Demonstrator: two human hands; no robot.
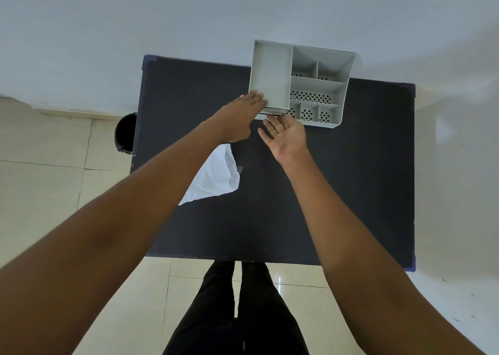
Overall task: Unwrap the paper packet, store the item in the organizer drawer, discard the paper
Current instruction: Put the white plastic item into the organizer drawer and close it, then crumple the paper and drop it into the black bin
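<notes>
A grey plastic organizer point(271, 71) with several compartments stands at the far edge of the black table point(337, 192). Its drawer front point(263, 114) shows as a thin pale strip at the base, between my two hands. My left hand point(241, 117) lies flat against the organizer's near left corner, fingers extended and holding nothing. My right hand point(286, 136) is open, palm up, with its fingertips at the drawer front. The unfolded white paper point(216, 176) lies on the table under my left forearm. The unwrapped item is not visible.
A black waste bin point(124, 133) stands on the tiled floor just beyond the table's left edge. A white wall rises behind the table. My legs in dark trousers point(237, 314) are at the table's near edge.
</notes>
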